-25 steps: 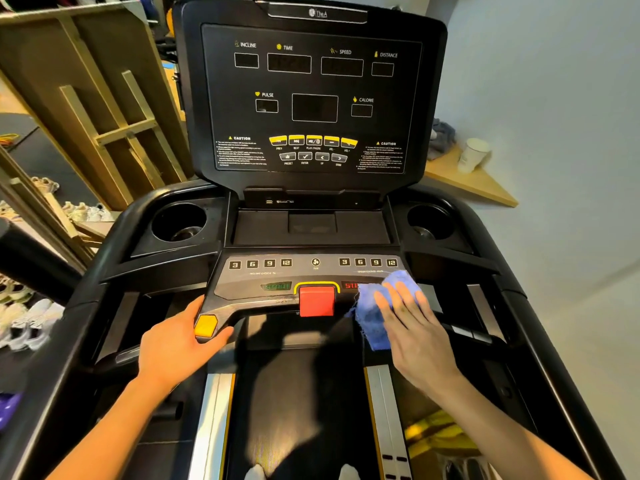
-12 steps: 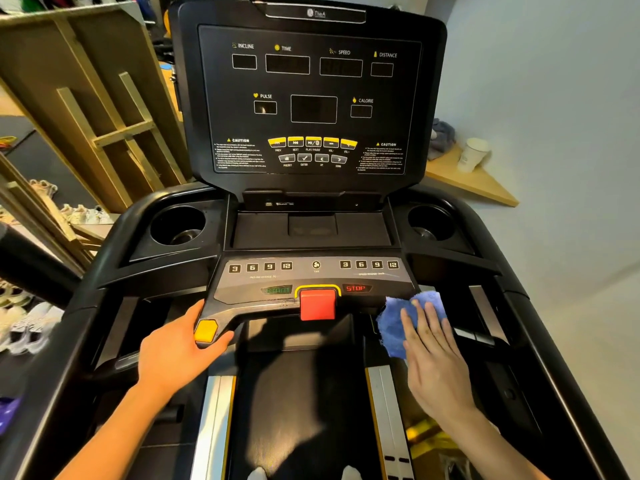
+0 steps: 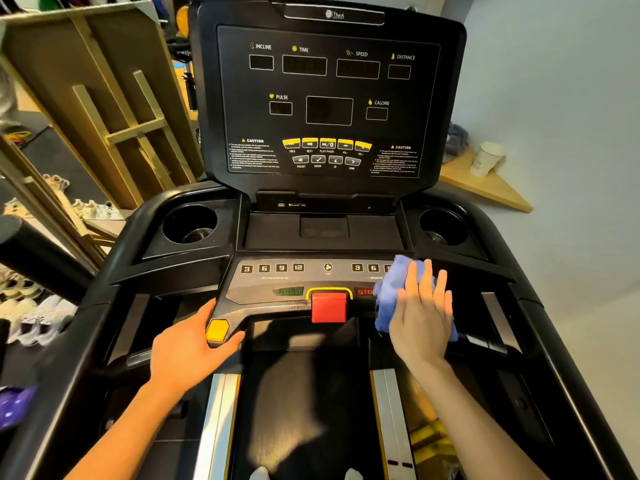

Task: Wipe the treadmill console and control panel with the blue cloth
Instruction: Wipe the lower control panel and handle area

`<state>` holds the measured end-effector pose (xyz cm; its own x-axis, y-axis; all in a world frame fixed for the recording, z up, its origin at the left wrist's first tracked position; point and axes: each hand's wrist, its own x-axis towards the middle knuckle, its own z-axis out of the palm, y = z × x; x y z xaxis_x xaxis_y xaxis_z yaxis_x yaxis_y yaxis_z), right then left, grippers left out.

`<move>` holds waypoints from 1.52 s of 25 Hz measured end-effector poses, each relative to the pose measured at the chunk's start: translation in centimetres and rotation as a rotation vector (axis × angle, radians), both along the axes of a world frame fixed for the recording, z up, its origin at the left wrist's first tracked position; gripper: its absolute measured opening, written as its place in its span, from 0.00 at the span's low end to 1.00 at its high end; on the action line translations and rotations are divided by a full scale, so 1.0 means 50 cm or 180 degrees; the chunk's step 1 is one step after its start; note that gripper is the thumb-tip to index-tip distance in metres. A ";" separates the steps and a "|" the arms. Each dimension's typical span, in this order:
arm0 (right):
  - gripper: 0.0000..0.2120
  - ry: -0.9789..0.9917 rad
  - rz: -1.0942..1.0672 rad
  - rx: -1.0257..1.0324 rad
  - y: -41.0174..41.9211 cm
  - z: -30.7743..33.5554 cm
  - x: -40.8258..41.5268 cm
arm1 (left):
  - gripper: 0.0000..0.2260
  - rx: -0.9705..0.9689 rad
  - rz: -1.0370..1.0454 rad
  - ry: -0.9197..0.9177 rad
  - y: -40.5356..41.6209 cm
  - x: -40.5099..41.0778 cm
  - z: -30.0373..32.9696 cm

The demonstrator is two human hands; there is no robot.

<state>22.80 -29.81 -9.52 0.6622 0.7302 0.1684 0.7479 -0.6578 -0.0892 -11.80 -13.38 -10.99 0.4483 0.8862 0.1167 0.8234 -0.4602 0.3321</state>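
The black treadmill console [image 3: 329, 98] stands upright in front of me with dark displays and yellow buttons. Below it lies the grey control panel [image 3: 294, 282] with number keys, a red stop knob [image 3: 328, 306] and a yellow end button [image 3: 217, 330]. My right hand [image 3: 420, 313] lies flat, fingers straight, pressing the blue cloth [image 3: 391, 292] onto the panel's right end, covering the right number keys. My left hand [image 3: 188, 351] rests on the panel's left corner, thumb beside the yellow button.
Two round cup holders [image 3: 190, 225] [image 3: 443, 226] flank a flat tray [image 3: 323, 230] under the console. Wooden frames [image 3: 114, 109] and shoes [image 3: 34, 317] are at the left. A paper cup [image 3: 486, 159] stands on a wooden shelf at the right wall.
My right hand and the cloth slid down-right off the panel's edge, then back up onto its right end, now over the right number keys. The left hand stayed put.
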 end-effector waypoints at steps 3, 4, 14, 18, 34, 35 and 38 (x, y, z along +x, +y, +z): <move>0.31 0.0123 -0.0273 0.0124 0.050 0.017 -0.015 | 0.40 0.0001 -0.0008 -0.0046 -0.003 0.003 0.003; 0.28 0.0127 -0.0323 0.0246 0.063 0.017 -0.020 | 0.39 -0.0007 -0.0008 -0.0060 -0.004 0.003 0.003; 0.28 0.0185 -0.0376 0.0296 0.177 0.029 -0.100 | 0.41 0.0094 -0.0003 -0.0086 0.000 0.000 -0.008; 0.29 0.0297 0.0197 0.0170 0.225 0.039 -0.176 | 0.38 0.0122 -0.0022 -0.0073 -0.003 0.000 0.000; 0.31 -0.0179 0.1939 0.0142 0.251 0.014 -0.376 | 0.21 0.0200 -0.0123 -0.0119 -0.008 0.004 0.014; 0.31 -0.0224 0.2088 0.0161 0.247 0.007 -0.389 | 0.15 0.0164 -0.0133 -0.0172 -0.010 0.005 0.018; 0.31 -0.0120 0.2575 0.0116 0.233 -0.015 -0.415 | 0.15 0.0078 -0.0128 -0.0187 -0.015 0.005 0.021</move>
